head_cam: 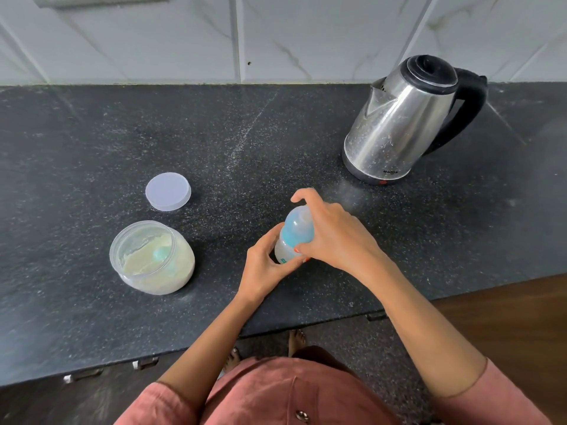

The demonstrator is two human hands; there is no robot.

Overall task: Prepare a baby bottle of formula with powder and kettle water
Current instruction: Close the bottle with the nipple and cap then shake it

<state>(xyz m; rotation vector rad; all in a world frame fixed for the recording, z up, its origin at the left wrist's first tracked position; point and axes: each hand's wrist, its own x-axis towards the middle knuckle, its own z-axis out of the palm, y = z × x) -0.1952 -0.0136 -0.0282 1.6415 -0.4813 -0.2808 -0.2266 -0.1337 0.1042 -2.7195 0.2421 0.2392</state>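
Plainly the powder jar (152, 259) is open, its lid (168, 191) beside it. At the bench (92, 133) front, my left grip (264, 265) curls round the bottle (296, 231) body and my right grip (334, 237) wraps its capped top. Whether it's filled, I can't tell. The kettle (399, 124) stands behind.

**A:** Bright enough?
**B:** Yes. The light is soft and even. The kettle (399, 118) at two o'clock carries pale glare streaks, and the counter (276, 142) has a dull sheen.
**A:** Shadows?
**B:** Faint and soft-edged, close around the jar (152, 256) at eight o'clock.
**A:** Sharp?
**B:** Mostly. The bottle (296, 231) is slightly smeared. The wall tiles (153, 41) lean outward towards ten and two o'clock.
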